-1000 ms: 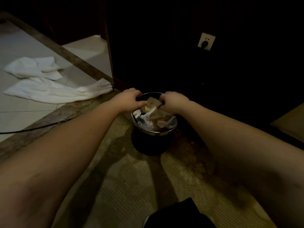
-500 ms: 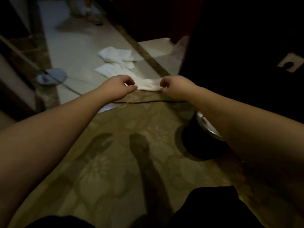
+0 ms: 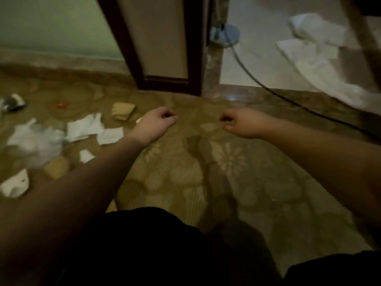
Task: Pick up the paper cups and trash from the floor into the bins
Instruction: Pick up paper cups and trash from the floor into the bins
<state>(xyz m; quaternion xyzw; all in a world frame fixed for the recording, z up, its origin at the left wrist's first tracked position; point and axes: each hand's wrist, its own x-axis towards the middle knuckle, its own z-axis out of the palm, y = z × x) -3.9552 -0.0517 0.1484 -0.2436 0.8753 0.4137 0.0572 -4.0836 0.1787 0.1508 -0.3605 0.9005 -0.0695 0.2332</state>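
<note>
Hands hovered empty over patterned carpet (image 3: pixel 206 172), fingers loosely curled, nothing held. Left hand (image 3: pixel 157 122) and right hand (image 3: pixel 241 123) were held apart, both w/ knuckles up.

Trash lay scattered left of the left hand: white paper scraps (image 3: pixel 84 127) just beside its wrist, another scrap (image 3: pixel 110 136) nearer the forearm, long edge running roughly left-right. Tan crumpled cup (image 3: pixel 122 111) sat beyond & left of the left hand's fingers, long axis across the frame. Second tan piece (image 3: pixel 56 169) lay nearer the person, left of the forearm. White torn cup (image 3: pixel 15 185) lay farthest left, near frame edge, tipped on its side; which way it opened couldn't be told. Small red bit (image 3: pixel 61 105) and a dark blurred item (image 3: pixel 12 103) lay well left.

White towels (image 3: pixel 321 65) and black cable (image 3: pixel 288 98) were beyond the right hand. No writing legible; frame blurred.
</note>
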